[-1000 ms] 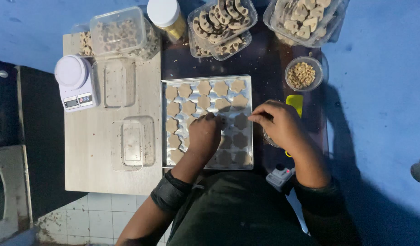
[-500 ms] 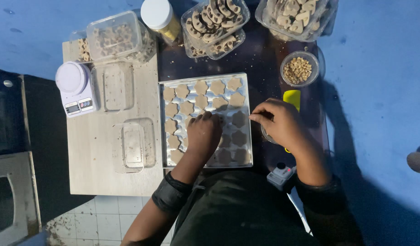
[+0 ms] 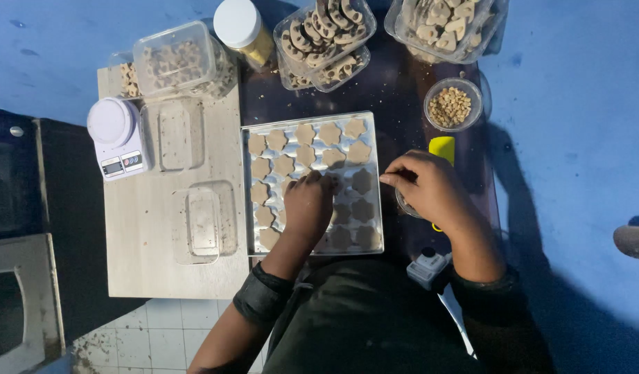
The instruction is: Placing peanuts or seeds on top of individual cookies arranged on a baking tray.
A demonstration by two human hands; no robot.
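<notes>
Cookies (image 3: 305, 154), flower-shaped and pale, lie in rows on a square tray (image 3: 370, 125) on the dark bench (image 3: 396, 90); those in the near right part look darker than the rest. The left hand (image 3: 307, 206) rests palm down over the middle of the tray, fingers loosely curled onto one cookie, with no clear grip showing. The right hand (image 3: 430, 188) hovers just beside the tray's right edge, fingertips pinched together; whether they hold anything cannot be told. Under it sits a small glass dish, mostly hidden, near a yellow tool (image 3: 442, 147) and a bowl of nuts (image 3: 451, 105). Judging from this, a light, even touch at each cookie's centre would work best, steadying the tray and keeping neighbours unshifted.
</notes>
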